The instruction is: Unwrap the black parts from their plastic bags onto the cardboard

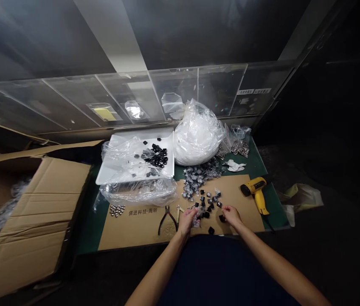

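Note:
My left hand (186, 221) is closed at the left side of a scatter of small black cube-shaped parts (207, 215). Crinkled clear wrapping (196, 222) shows by its fingertips; what they pinch is too small to make out. Fingers bent together, my right hand (232, 215) is at the right side of the same parts. One black part with a pale square face (219, 204) shows at its fingertips, but I cannot tell whether it is gripped. Left of my left hand lie black-handled pliers (167, 217). Behind the loose parts is a heap of plastic-wrapped black parts (195, 178).
A cardboard sheet (129, 233) covers the green tabletop's front. A yellow heat gun (258, 193) lies right; silver metal pieces (116, 210) lie left. Behind stand a white tray (105, 172) with black parts and a bulging plastic bag (197, 136). An open carton (40, 212) stands left.

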Motion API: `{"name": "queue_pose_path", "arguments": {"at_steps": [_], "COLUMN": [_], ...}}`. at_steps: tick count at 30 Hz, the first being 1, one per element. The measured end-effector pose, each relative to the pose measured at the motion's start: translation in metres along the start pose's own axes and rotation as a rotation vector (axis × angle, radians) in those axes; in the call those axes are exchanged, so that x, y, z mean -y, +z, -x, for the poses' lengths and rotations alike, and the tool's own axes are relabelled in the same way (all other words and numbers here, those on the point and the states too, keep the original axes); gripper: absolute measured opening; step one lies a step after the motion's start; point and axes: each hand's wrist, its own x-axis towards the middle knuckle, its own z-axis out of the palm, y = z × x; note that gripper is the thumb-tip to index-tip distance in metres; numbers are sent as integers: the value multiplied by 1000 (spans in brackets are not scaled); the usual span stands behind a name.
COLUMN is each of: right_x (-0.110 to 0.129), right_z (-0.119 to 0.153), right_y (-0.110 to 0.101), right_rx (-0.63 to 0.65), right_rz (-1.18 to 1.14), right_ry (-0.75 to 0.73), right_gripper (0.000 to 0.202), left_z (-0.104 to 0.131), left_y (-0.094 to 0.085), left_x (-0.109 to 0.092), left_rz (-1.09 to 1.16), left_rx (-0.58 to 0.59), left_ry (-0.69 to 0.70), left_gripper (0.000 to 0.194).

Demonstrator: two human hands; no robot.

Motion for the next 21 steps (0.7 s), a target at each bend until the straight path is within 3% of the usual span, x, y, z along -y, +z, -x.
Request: {"name": "queue_pose_path", "arguments": {"at_steps": [3, 6, 8, 11, 13, 16, 21], "right_x": [7, 17, 22, 24, 23, 19, 19], "right_z": [-16, -30, -37, -41, -39, -26, 10], "right_y": [3, 14, 22, 29, 29, 29, 36], "right_rx": [-12, -19, -38, -38, -15, 110, 399], "right_rz": [189, 536, 682, 716, 642, 344, -108], "right_ry": [-155, -355, -377, -352, -366, -405, -321], "right_gripper": [15, 25, 22, 17, 17, 18, 29], "left_z": [3, 11, 19, 29, 33, 31, 18], "left_y": [-2, -6, -8, -10, -8, -2, 11], "left_x": [-4, -6, -7, -11, -15, -17, -11], "left_rz": [9, 70, 65, -30, -83, -176, -266], "left_rx": [-26, 15, 34, 37, 66, 104, 189], "left_ry": [38, 33, -2, -71, -131, -158, -50], "left_gripper": [38, 41, 36, 27, 27, 40, 52]}}
